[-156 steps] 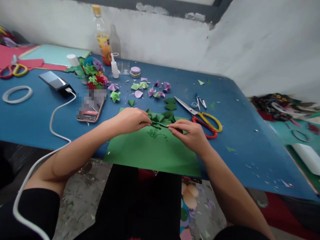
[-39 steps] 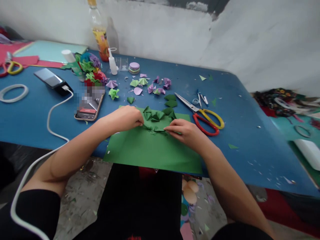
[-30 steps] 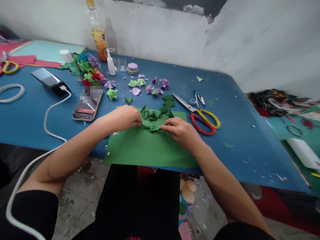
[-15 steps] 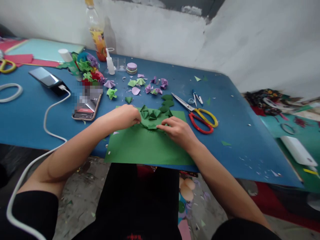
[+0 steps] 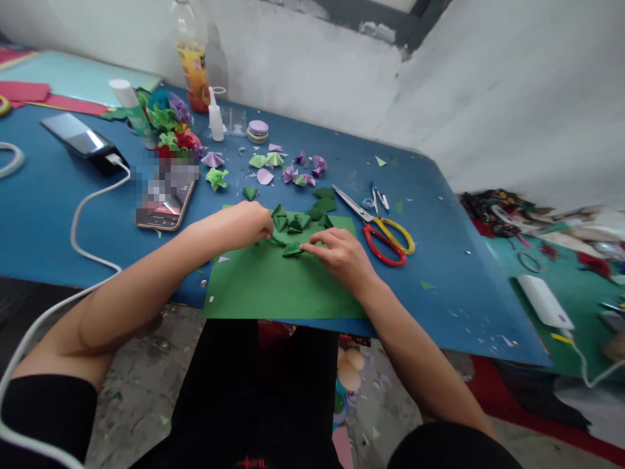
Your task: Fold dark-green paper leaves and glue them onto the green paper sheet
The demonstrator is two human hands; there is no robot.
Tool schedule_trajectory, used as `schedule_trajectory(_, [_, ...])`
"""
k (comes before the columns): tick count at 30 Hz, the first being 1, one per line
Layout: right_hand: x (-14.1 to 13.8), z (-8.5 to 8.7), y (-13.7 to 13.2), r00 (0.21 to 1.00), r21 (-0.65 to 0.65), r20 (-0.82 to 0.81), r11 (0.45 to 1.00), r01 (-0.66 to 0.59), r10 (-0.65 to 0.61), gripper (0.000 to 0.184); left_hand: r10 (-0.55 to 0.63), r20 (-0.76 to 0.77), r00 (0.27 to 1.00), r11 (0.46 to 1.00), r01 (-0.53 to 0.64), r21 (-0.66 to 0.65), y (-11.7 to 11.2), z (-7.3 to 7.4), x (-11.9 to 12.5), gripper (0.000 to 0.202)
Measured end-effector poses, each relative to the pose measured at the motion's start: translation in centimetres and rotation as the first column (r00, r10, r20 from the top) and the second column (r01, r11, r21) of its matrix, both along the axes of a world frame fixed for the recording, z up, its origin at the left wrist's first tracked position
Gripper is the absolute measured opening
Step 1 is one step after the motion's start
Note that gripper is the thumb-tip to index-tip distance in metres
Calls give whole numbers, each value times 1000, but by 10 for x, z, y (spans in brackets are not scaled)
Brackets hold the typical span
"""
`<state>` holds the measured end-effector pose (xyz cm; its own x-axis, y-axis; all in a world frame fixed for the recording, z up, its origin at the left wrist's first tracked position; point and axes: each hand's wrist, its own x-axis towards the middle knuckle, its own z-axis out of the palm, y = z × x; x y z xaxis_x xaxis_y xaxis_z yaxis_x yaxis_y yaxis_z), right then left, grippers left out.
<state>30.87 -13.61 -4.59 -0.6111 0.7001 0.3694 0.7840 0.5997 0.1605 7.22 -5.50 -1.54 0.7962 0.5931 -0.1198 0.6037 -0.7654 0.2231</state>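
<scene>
A dark green folded paper leaf (image 5: 292, 250) with a thin twisted end stretches between my two hands, just above a green paper sheet (image 5: 283, 293). My left hand (image 5: 251, 221) is closed, its fingertips pinching the thin end. Thumb and forefinger of my right hand (image 5: 339, 253) are pressed at the leaf's other tip. Behind my hands, several folded dark green paper pieces (image 5: 299, 223) lie on the sheet's far part. Flat dark green leaf shapes (image 5: 321, 208) overlap its far edge.
Large scissors (image 5: 385, 234) with red and yellow handles lie right of the sheet. Purple paper pieces (image 5: 305, 179), a glue bottle (image 5: 215, 117) and a drink bottle (image 5: 192, 68) are farther back. A phone (image 5: 168, 195) and a white cable (image 5: 78, 221) are on the left.
The leaf between my hands has turned slightly and shows more of its face. Both hands keep their pinch. The whole view has shifted a little as my head moved.
</scene>
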Motion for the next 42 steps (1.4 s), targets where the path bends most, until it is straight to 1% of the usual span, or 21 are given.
schedule_trajectory(3, [1, 0, 0, 1000, 52, -11, 998, 23, -23, 26, -3, 5, 1000, 1000, 3, -5, 0, 0, 0, 24])
schedule_trajectory(6, [2, 0, 0, 999, 21, 33, 1000, -15, 14, 27, 6, 2, 1000, 1000, -6, -16, 0, 1, 0, 25])
schedule_trajectory(10, [1, 0, 0, 999, 58, 26, 998, 39, -41, 27, 22, -14, 1000, 999, -23, -28, -1, 4, 1, 25])
schedule_trajectory(14, [-2, 0, 0, 998, 54, 54, 998, -34, 31, 24, 49, -45, 998, 999, -50, -20, -3, 8, 3, 25])
schedule_trajectory(16, [-3, -1, 0, 998, 75, 64, 997, 9, -14, 25, 53, -47, 997, 998, -55, -31, -4, 10, 4, 25])
schedule_trajectory(18, [-3, -1, 0, 997, 66, 70, 997, 33, -38, 27, 53, -48, 997, 998, -55, -34, -4, 10, 4, 25])
schedule_trajectory(21, [-3, -2, 1, 998, 21, 60, 1000, -3, 2, 26, 53, -47, 997, 998, -54, -33, -3, 10, 3, 25])
schedule_trajectory(24, [-2, -1, 1, 997, 76, 43, 995, 58, -62, 25, 62, -36, 997, 996, -64, -56, -2, 9, 3, 25])
schedule_trajectory(25, [-2, -1, 0, 997, 88, 44, 994, 60, -64, 25, 64, -34, 997, 996, -66, -60, -2, 9, 2, 25])
schedule_trajectory(28, [-2, 0, -1, 998, 64, 54, 997, -41, 37, 24, 67, -25, 997, 996, -68, -54, -1, 7, 2, 25])
schedule_trajectory(29, [-2, 1, -2, 997, 70, 52, 996, -53, 49, 24, 67, -18, 998, 996, -68, -56, -1, 7, 2, 25])
schedule_trajectory(32, [-1, 2, -3, 999, 139, 31, 990, 31, -35, 25, 62, 4, 998, 995, -62, -73, 0, 5, 1, 25])
schedule_trajectory(33, [-1, 2, -3, 999, 137, 32, 990, 32, -37, 25, 58, 6, 998, 996, -58, -72, 1, 4, 1, 25])
schedule_trajectory(36, [-1, 3, -4, 996, 80, 64, 994, -70, 65, 25, 51, 0, 999, 997, -51, -56, 1, 5, 1, 25])
schedule_trajectory(37, [-1, 3, -4, 995, 84, 71, 993, -82, 76, 25, 48, -3, 999, 997, -49, -54, 0, 5, 2, 25])
schedule_trajectory(40, [2, 3, -3, 998, 163, 55, 986, -16, 7, 26, 40, -10, 999, 998, -40, -48, -2, 9, 3, 26])
schedule_trajectory(41, [4, 3, -2, 998, 162, 54, 986, -36, 27, 26, 37, -14, 999, 998, -38, -41, -2, 9, 3, 26])
schedule_trajectory(42, [5, 2, -2, 996, 145, 53, 986, -81, 74, 27, 38, -19, 999, 999, -38, -35, -3, 10, 4, 26])
